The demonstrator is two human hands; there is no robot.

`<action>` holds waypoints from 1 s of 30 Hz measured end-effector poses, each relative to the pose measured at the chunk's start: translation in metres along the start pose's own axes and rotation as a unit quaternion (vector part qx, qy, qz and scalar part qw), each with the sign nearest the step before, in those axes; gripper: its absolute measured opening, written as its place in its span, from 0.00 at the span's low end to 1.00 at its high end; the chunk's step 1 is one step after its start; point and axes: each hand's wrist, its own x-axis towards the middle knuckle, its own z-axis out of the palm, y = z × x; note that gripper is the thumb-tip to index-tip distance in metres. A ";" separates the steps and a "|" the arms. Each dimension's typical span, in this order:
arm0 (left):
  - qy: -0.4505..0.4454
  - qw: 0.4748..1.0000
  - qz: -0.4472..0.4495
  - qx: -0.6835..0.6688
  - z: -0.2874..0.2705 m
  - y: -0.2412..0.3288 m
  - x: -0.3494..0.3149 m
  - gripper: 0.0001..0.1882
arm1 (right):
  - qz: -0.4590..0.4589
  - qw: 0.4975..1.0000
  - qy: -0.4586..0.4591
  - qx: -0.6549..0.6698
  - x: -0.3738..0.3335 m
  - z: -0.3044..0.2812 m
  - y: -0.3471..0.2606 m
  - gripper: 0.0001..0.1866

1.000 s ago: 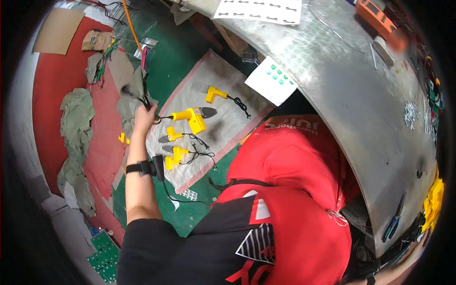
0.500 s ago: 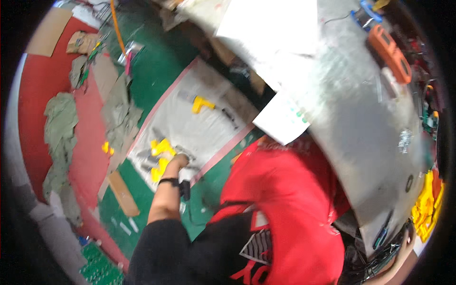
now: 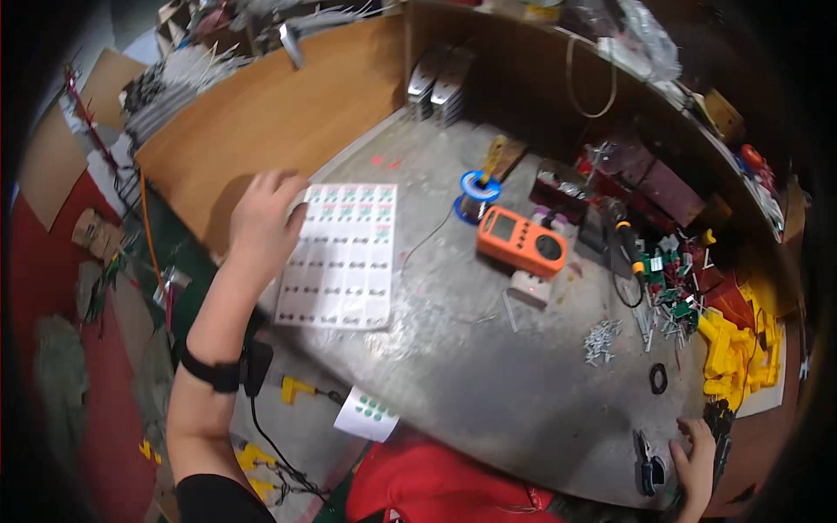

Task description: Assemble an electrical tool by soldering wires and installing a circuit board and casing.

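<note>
My left hand point(image 3: 266, 222) hovers at the upper left edge of a white sheet point(image 3: 336, 261) printed with rows of small stickers. Its fingers are loosely bent and apart, with nothing visible in them. Over at the right front corner of the grey table point(image 3: 497, 392), my right hand point(image 3: 695, 458) has its thumb and fingers spread. It is empty, close to dark-handled pliers point(image 3: 647, 471) and a bundle of black cables point(image 3: 720, 423). A small white paper with green dots point(image 3: 368, 414) sticks out past the table's front edge.
Mid-table are an orange multimeter point(image 3: 523, 242) and a blue solder spool point(image 3: 476, 196). Screws point(image 3: 602, 342), a black ring point(image 3: 658, 378), circuit boards point(image 3: 676, 270) and yellow plastic housings point(image 3: 732, 353) lie right. A wooden panel point(image 3: 288, 113) borders the left back.
My left hand has come up from the yellow tools on the floor sheet to the sticker sheet. My right hand has shifted from the black cables toward the pliers. The view has swung up to the table.
</note>
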 end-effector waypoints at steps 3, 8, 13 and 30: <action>-0.107 0.994 0.029 -0.015 0.045 -0.003 0.077 0.16 | 0.013 1.000 0.024 0.001 -0.013 0.002 0.003 0.21; -0.250 0.967 0.006 0.054 0.131 0.000 0.182 0.20 | 0.066 0.994 -0.086 -0.031 -0.025 -0.022 -0.011 0.20; -0.256 0.954 -0.153 -0.014 0.235 0.014 0.232 0.32 | 0.103 0.991 -0.086 -0.011 -0.019 -0.015 -0.014 0.19; -0.089 0.937 -0.330 -0.077 0.336 0.034 0.243 0.34 | 0.120 0.989 -0.081 0.029 0.022 0.005 -0.033 0.16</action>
